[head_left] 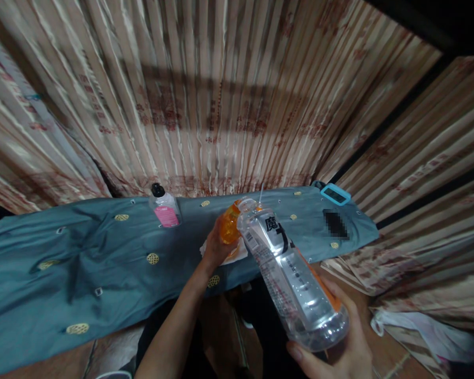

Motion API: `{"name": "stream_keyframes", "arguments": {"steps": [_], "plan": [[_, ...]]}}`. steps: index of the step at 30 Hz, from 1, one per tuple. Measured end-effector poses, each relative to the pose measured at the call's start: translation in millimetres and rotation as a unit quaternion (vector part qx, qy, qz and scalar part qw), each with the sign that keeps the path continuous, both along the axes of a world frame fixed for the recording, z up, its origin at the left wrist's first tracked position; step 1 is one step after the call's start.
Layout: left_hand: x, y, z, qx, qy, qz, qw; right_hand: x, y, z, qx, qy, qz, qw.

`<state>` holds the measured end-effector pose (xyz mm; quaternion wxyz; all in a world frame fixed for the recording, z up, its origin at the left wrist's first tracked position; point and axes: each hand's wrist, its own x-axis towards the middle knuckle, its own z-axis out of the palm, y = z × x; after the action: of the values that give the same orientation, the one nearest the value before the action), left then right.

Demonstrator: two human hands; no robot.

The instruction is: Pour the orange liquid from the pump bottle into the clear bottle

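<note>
My left hand [216, 245] is wrapped round a small orange see-through bottle [229, 225] above the cloth. In my right hand [345, 342] is a large transparent plastic bottle [292, 284], gripped near its base and tilted down to the left. Its label carries black characters and an orange strip. The neck of the large bottle meets the top of the orange bottle; whether liquid flows between them I cannot tell. A thin pale stick [261, 193] rises just behind the large bottle's neck. Under my left hand lies a white tissue [239, 253].
A bottle with a black cap and pink label [167, 213] stands to the left on the teal patterned cloth [102, 252]. At the right end are a blue-framed device [335, 195] and a blurred-out dark object [335, 224]. Pleated curtains [221, 105] hang behind; a white bag [422, 329] lies lower right.
</note>
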<state>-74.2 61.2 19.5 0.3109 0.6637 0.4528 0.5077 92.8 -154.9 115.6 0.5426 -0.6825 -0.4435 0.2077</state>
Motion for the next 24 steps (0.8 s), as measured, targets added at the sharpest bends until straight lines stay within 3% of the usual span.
{"name": "stream_keyframes", "arguments": {"steps": [11,16,24], "plan": [[0.5,-1.4,2.6,-0.019,0.0,0.002,1.0,0.3,-0.1,0.6,0.012,-0.033,-0.005,0.999],[0.4,-0.4,0.1,-0.013,0.0,0.001,1.0,-2.9,-0.1,3.6,-0.002,0.022,-0.009,1.0],[0.8,-1.4,2.3,-0.012,0.006,0.002,1.0,-1.1,0.0,3.7,0.002,-0.033,-0.011,0.999]]}}
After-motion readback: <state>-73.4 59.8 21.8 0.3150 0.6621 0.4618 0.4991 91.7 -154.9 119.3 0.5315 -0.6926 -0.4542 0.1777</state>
